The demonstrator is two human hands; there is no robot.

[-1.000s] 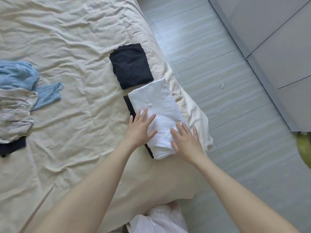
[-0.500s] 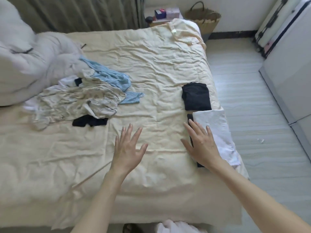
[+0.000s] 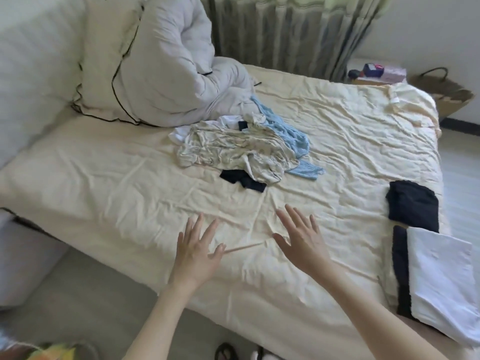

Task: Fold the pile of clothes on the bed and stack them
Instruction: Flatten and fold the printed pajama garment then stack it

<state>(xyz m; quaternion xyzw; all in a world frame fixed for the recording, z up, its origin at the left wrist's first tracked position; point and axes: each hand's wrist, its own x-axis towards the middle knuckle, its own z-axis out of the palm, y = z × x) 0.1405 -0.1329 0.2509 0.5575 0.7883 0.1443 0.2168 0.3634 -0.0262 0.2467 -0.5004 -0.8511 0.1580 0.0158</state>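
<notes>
Both hands have left the folded stack and now reach out over the bare middle of the bed (image 3: pixel 130 183): the left hand (image 3: pixel 195 252) and right hand (image 3: pixel 301 241) hover side by side, fingers spread and straight, holding nothing. A second ago they were pressing flat the folded white garment (image 3: pixel 441 279), which now lies alone at the near right edge, on top of a dark folded piece (image 3: pixel 401 268). Just beyond it sits a second folded black garment (image 3: pixel 413 203). That fold appears finished, and the next item is likely being sought. Farther off, well apart from the hands, the unfolded pile (image 3: pixel 241 149) waits at the bed's centre: a pale patterned garment, a light blue knit (image 3: pixel 291 136), something dark beneath. A rumpled duvet (image 3: pixel 166 74) is heaped at the far left.
</notes>
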